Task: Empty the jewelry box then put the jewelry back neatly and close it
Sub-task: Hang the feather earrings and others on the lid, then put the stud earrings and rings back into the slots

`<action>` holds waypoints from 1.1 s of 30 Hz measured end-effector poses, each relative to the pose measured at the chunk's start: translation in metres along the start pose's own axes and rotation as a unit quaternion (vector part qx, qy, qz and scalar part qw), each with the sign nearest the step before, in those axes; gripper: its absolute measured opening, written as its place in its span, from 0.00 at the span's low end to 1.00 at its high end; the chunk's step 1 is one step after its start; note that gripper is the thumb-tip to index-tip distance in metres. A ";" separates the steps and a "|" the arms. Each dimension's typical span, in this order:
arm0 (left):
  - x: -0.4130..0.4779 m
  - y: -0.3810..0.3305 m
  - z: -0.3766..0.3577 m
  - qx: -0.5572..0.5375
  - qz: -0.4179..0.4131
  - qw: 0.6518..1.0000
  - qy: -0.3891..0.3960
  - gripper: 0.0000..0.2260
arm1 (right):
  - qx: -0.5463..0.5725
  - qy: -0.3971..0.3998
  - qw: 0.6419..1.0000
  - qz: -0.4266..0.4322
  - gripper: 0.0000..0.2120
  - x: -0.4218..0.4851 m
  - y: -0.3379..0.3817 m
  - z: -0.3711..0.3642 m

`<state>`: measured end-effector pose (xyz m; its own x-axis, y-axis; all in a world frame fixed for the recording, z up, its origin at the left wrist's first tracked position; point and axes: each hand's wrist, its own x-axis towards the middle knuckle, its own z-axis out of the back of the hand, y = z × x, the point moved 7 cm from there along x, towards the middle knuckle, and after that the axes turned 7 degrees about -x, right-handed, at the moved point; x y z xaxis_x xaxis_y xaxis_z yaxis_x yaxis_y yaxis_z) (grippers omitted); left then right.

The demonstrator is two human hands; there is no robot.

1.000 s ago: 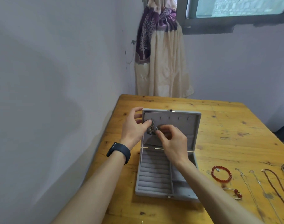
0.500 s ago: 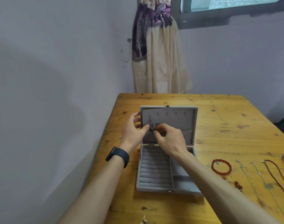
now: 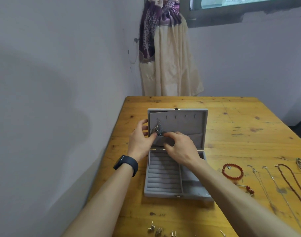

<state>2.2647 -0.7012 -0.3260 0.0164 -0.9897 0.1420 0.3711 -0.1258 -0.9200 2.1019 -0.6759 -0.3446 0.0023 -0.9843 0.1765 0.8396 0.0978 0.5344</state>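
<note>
The jewelry box (image 3: pixel 163 194) sat open on the desk (image 3: pixel 240 125), its lid (image 3: pixel 185 124) upright. A silver necklace (image 3: pixel 158 128) hung vertically down the lid's left side, its lower end pinched between left hand (image 3: pixel 140 141) and right hand (image 3: pixel 180 148) fingers.

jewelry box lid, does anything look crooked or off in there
Yes. The grey panel inside the lid sits askew: its top edge slopes down toward the left, leaving a wedge-shaped gap under the lid's rim. Both the left hand and right hand pinch a silvery necklace there. I see no damage.
</note>
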 end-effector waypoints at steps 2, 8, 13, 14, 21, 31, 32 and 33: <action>-0.001 0.000 0.000 0.004 0.001 1.000 -0.001 0.27 | -0.004 -0.003 1.000 0.009 0.17 -0.002 0.000 0.002; -0.008 0.005 0.004 0.017 0.012 1.000 0.016 0.29 | 0.007 -0.036 0.999 0.024 0.16 -0.015 -0.006 0.012; -0.036 0.008 0.018 0.018 0.015 1.000 -0.005 0.25 | 0.051 -0.041 0.997 0.039 0.15 -0.049 -0.002 0.031; -0.046 0.007 0.023 0.020 0.004 1.000 -0.014 0.24 | 0.064 -0.044 0.996 0.042 0.14 -0.060 0.000 0.037; -0.149 0.010 0.051 0.029 -0.032 0.999 -0.020 0.12 | 0.124 -0.023 0.990 0.059 0.11 -0.160 0.019 0.052; -0.228 0.053 0.041 0.116 -0.031 0.992 0.039 0.12 | -0.057 0.074 0.994 0.062 0.12 -0.213 0.028 -0.014; -0.229 0.053 0.041 0.121 -0.035 0.991 0.035 0.12 | -0.064 0.071 0.993 0.066 0.11 -0.214 0.031 -0.017; -0.229 0.052 0.040 0.125 -0.041 0.991 0.031 0.12 | -0.068 0.067 0.993 0.071 0.10 -0.215 0.035 -0.019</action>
<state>2.3173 -0.4779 -0.3914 -0.0779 -0.9799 0.1834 0.5873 -0.1938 -0.7858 2.1408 -0.4638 -0.3797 0.1912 -0.9735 0.1251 0.8908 0.2256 0.3944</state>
